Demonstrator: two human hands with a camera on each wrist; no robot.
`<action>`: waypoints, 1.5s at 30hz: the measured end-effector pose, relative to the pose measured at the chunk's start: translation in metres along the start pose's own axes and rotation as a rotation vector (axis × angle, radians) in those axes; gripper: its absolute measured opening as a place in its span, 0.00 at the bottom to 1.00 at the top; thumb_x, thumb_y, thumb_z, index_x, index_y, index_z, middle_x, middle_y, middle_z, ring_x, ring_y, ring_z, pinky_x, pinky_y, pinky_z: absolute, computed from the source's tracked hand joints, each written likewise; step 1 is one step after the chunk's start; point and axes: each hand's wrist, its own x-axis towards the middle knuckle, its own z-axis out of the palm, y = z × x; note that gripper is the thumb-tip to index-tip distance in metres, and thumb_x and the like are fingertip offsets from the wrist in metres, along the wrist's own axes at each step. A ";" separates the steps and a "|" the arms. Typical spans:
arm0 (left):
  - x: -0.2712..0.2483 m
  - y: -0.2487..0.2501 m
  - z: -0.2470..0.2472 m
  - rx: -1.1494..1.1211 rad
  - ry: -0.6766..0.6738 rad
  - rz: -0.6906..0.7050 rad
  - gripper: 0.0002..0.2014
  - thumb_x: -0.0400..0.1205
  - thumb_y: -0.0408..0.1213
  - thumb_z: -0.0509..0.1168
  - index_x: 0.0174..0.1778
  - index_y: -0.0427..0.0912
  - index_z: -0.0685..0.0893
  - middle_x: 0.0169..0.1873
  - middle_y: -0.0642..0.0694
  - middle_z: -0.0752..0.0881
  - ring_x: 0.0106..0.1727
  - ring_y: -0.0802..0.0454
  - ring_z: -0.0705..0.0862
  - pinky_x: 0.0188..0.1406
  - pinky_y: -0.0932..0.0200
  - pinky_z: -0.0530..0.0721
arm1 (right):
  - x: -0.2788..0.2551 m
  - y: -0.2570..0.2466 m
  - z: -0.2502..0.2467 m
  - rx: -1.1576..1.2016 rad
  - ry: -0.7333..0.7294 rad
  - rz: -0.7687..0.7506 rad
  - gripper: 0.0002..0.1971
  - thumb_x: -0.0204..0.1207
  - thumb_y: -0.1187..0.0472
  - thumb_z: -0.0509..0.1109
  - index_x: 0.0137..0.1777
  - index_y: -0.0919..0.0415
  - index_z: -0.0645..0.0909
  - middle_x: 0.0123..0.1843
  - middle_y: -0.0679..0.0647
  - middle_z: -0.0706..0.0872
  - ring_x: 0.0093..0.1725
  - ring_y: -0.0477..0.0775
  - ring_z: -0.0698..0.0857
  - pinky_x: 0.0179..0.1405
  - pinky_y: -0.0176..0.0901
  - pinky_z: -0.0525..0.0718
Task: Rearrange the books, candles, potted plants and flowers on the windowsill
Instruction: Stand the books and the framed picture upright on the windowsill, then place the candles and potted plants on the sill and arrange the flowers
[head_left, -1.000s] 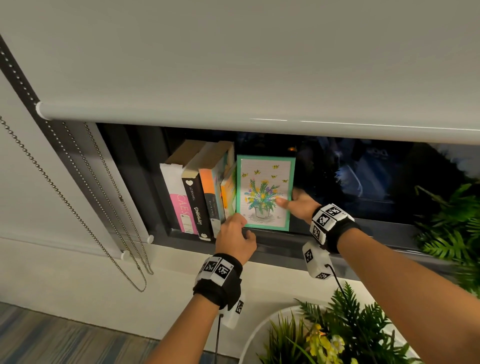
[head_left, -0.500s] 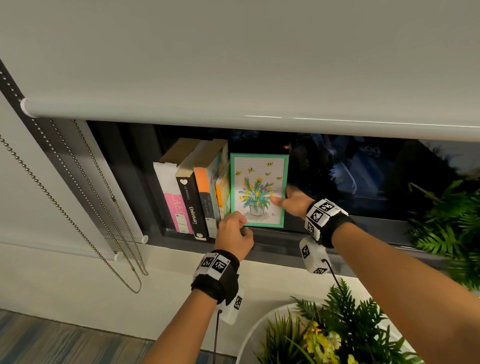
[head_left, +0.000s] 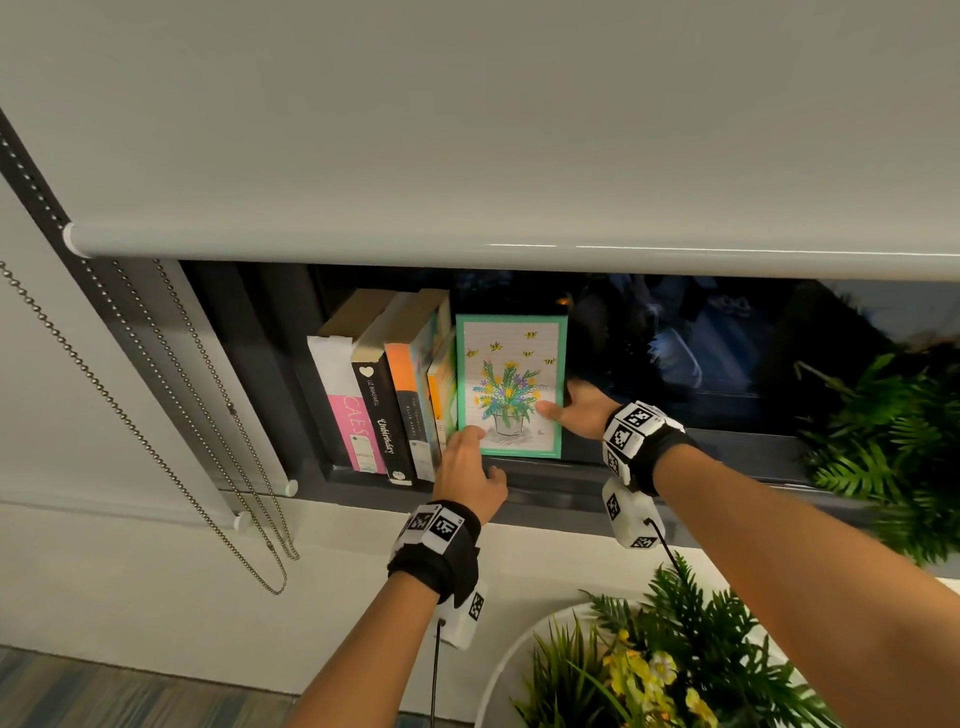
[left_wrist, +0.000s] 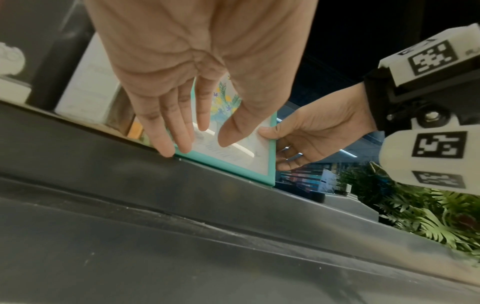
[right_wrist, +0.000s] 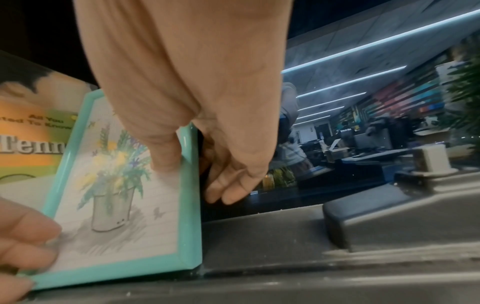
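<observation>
- A teal-framed picture (head_left: 509, 384) of a flower bouquet stands upright on the dark windowsill (head_left: 545, 483), long axis vertical, printed face turned toward the room.
- Its left edge sits just beside a row of upright books (head_left: 384, 395) whose spines face the room; in the right wrist view the frame leans slightly against the yellow-orange book cover (right_wrist: 31, 135) behind it.
- The right hand (head_left: 582, 410) grasps the frame's right edge: the thumb (right_wrist: 163, 156) lies on the glass front and the fingers (right_wrist: 228, 185) curl behind the frame.
- The left hand (head_left: 467, 467) is released, with straight fingers (left_wrist: 166, 131); its fingertips touch the lower left corner of the frame and the thumb (left_wrist: 231, 131) rests on the glass near the bottom.
- The frame's bottom edge rests on the sill's raised ledge.
- A lowered roller blind (head_left: 467, 130) covers the upper window, and its bead chain (head_left: 171, 447) hangs at the left.
- A fern-like plant (head_left: 893, 447) stands on the sill well to the right of the frame.
- A white pot (head_left: 498, 680) with green leaves and yellow flowers (head_left: 644, 675) sits below the sill, under the right forearm.
</observation>
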 end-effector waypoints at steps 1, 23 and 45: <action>0.000 0.001 0.000 0.006 -0.005 -0.004 0.21 0.76 0.29 0.66 0.65 0.40 0.74 0.62 0.43 0.77 0.63 0.46 0.79 0.60 0.51 0.84 | -0.001 0.002 -0.002 -0.014 0.012 0.011 0.24 0.80 0.58 0.68 0.74 0.63 0.70 0.72 0.60 0.78 0.70 0.59 0.78 0.70 0.51 0.76; -0.032 0.159 0.023 0.018 -0.053 0.437 0.10 0.77 0.33 0.65 0.53 0.41 0.81 0.53 0.45 0.82 0.53 0.49 0.83 0.53 0.50 0.83 | -0.160 0.075 -0.154 -0.124 0.512 0.028 0.22 0.72 0.58 0.75 0.63 0.62 0.74 0.63 0.61 0.78 0.58 0.59 0.81 0.60 0.50 0.81; -0.048 0.300 0.067 -0.083 -0.194 0.477 0.07 0.74 0.32 0.65 0.45 0.44 0.84 0.42 0.48 0.86 0.44 0.49 0.86 0.52 0.53 0.86 | -0.246 0.194 -0.274 -0.285 0.806 0.356 0.18 0.77 0.65 0.65 0.66 0.55 0.75 0.69 0.60 0.75 0.67 0.68 0.75 0.67 0.64 0.74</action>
